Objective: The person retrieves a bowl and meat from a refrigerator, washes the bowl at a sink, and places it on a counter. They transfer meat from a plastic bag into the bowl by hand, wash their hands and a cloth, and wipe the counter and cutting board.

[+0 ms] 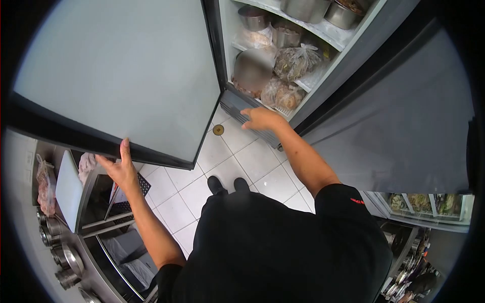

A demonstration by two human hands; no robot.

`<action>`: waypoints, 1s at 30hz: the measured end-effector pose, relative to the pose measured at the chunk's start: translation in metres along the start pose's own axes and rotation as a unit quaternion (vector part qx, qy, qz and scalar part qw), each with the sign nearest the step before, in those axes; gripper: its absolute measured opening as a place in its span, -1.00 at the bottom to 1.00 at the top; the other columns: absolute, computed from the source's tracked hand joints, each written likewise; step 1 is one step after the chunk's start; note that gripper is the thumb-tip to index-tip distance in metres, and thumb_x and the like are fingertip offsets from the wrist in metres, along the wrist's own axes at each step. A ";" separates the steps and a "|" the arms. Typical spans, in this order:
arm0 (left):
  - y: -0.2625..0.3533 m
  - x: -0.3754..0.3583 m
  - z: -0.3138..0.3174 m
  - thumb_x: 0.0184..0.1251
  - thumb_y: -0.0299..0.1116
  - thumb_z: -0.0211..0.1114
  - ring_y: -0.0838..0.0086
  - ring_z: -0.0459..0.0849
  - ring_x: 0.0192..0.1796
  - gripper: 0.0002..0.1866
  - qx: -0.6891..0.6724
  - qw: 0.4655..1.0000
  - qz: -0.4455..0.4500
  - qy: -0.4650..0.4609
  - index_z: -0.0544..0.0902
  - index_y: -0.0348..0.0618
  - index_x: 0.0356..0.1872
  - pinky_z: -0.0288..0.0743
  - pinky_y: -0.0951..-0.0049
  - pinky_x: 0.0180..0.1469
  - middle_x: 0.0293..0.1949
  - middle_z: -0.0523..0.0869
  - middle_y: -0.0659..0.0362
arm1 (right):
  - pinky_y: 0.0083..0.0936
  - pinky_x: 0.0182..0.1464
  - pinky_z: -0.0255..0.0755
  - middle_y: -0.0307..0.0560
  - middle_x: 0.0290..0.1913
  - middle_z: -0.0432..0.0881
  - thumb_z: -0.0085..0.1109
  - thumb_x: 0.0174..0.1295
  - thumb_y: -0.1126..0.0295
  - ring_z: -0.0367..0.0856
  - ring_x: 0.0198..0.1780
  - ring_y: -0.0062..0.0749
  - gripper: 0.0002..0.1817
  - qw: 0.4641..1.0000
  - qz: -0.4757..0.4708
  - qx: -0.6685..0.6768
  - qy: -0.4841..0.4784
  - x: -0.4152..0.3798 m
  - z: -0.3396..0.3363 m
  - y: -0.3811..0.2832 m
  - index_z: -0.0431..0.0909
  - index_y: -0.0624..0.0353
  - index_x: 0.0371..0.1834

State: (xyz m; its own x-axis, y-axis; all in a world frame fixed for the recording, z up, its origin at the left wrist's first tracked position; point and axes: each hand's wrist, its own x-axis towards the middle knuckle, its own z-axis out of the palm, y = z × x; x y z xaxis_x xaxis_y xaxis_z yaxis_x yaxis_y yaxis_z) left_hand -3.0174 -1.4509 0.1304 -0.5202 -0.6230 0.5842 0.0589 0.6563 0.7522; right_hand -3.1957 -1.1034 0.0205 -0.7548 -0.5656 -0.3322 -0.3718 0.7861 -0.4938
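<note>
Grey door [121, 76] — edge [76, 133] (black) in left grip [121, 169]

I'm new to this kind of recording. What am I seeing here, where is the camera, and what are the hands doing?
There is no machine: a person works bare-handed. The single picture comes from a camera on their head, looking down past their arms to the tiled floor. The left hand grips the edge of an open door. The right hand is open and empty, in front of the cabinet's lower part. On its shelves stand metal pots and tied plastic bags; one blurred patch I cannot identify.
</note>
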 end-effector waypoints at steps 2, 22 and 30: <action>-0.007 0.002 0.002 0.22 -0.32 0.44 0.34 0.47 0.12 -0.36 -0.017 1.000 0.015 0.003 0.34 -0.37 0.23 0.29 0.39 0.24 0.14 0.47 -0.01 | -0.16 0.25 0.35 0.26 0.17 0.53 0.27 0.15 0.14 0.48 0.22 0.09 -0.24 0.998 0.017 0.021 0.063 0.010 -0.012 0.001 0.22 0.11 0.41; -0.132 0.066 -0.010 0.29 -0.40 0.35 0.38 0.44 0.14 -0.40 -0.091 0.984 -0.150 0.011 0.29 -0.43 0.24 0.28 0.37 0.29 0.18 0.44 0.00 | -0.17 0.33 0.25 0.24 0.40 0.26 0.04 0.25 -0.14 0.37 0.31 0.14 -0.25 0.902 0.256 0.003 0.349 0.239 -0.251 0.064 0.26 0.10 0.40; -0.178 0.097 -0.021 0.31 -0.31 0.34 0.36 0.46 0.15 -0.40 -0.116 0.980 -0.158 -0.022 0.32 -0.43 0.24 0.28 0.34 0.29 0.16 0.48 0.00 | -0.27 0.47 0.03 0.07 0.49 0.13 0.04 0.30 -0.07 0.08 0.50 -0.03 -0.31 0.870 0.178 -0.078 0.454 0.277 -0.280 0.090 0.25 0.02 0.42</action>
State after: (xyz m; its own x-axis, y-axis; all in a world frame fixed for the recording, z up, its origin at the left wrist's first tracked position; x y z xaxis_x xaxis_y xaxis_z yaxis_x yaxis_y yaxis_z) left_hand -3.0605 -1.6367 0.0598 -0.5800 -0.7573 0.3001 0.0785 0.3147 0.9460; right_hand -3.5899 -1.1195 0.1093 -0.9266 0.0947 0.3639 -0.0419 0.9357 -0.3502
